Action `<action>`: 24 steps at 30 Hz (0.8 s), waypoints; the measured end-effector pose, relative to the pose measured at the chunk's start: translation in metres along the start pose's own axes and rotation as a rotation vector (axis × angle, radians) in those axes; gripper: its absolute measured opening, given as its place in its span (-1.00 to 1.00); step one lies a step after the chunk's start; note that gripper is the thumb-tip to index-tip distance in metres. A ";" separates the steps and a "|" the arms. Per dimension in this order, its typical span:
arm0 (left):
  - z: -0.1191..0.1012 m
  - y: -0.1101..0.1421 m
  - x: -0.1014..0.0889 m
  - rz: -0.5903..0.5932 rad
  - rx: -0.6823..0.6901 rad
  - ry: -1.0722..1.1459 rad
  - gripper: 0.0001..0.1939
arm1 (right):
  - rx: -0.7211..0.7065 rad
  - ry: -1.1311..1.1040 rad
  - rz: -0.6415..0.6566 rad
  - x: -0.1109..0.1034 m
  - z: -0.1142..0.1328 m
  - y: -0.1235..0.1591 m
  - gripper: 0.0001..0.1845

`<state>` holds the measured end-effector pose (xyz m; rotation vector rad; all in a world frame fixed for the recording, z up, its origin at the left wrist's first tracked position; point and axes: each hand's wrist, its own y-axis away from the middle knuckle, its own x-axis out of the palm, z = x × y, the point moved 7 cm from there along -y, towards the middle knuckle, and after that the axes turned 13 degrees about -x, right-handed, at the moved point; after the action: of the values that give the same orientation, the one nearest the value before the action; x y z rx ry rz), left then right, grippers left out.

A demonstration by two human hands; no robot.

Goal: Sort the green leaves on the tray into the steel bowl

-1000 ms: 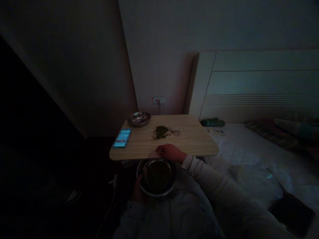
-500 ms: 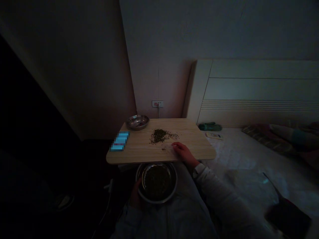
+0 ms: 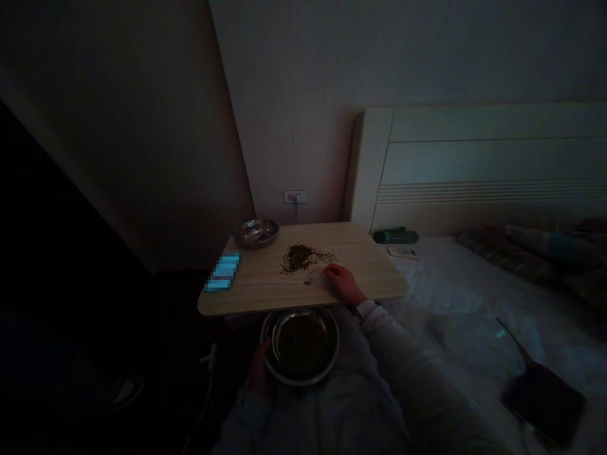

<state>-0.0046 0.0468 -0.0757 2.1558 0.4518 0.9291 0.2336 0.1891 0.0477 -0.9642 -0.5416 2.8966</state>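
Observation:
My left hand (image 3: 260, 366) grips the rim of a metal bowl (image 3: 268, 371) on my lap, its left side. Dark green, bean-like grains (image 3: 303, 344) lie inside the bowl, dim in the low light. My right hand (image 3: 342, 282) is over the small wooden table (image 3: 265, 297), its fingers curled together. What those fingers hold, if anything, is hidden. Just beyond and left of it spreads a pile of small green beans (image 3: 298, 258), thinning out to the right. A few dark bits (image 3: 307, 282) sit apart from the pile, left of my right hand.
A second metal bowl (image 3: 257, 234) stands at the table's back left corner, with a lit, pixelated phone (image 3: 222, 272) in front. On the bed at right are a green bottle (image 3: 396, 236), a white remote (image 3: 403, 253) and a dark flat paddle-like object (image 3: 543, 401).
My right hand has shifted slightly up, and its fingers are curled in more. My left hand stays on the bowl. The whole view has shifted a little.

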 end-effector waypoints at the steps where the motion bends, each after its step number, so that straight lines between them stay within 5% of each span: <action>1: 0.000 -0.001 0.001 0.015 0.003 -0.010 -0.82 | 0.001 0.017 0.001 0.001 0.001 0.000 -0.74; 10: 0.005 0.015 0.014 0.029 -0.080 -0.024 -0.82 | -0.014 0.029 0.063 0.003 0.007 0.005 -0.74; 24: 0.003 -0.006 -0.001 -0.012 0.001 -0.018 -0.82 | 0.021 -0.015 -0.005 0.007 0.004 0.008 -0.73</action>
<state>-0.0034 0.0488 -0.0818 2.1588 0.4556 0.9025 0.2263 0.1816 0.0444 -0.9387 -0.5119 2.9015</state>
